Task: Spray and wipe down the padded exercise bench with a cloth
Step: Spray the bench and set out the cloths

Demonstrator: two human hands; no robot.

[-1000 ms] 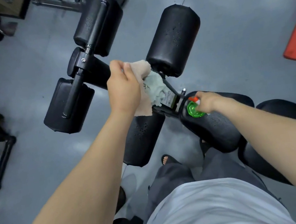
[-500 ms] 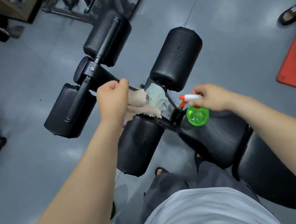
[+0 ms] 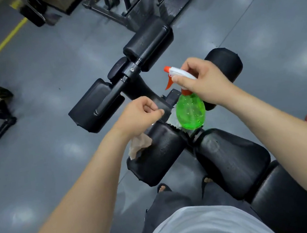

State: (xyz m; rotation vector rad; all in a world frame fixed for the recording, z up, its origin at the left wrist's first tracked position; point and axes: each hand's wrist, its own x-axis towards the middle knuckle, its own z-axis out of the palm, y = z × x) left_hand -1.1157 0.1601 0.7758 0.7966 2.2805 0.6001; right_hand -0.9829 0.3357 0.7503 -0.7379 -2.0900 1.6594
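Hands: right hand [image 3: 203, 82] grips green spray bottle [image 3: 190, 110], left hand [image 3: 138, 116] clutches cloth [image 3: 140, 145] over bench [image 3: 232, 162].

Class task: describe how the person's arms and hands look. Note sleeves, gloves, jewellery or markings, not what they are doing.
The left hand and right hand are ungloved, with no ring, watch, band or marking visible. The arms behind them are bare to the frame edge; no sleeves show. A light grey shirt shows below.

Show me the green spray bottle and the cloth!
spray bottle [image 3: 190, 111]: head view, on its green body.
cloth [image 3: 140, 145]: head view, on its crumpled hanging end.
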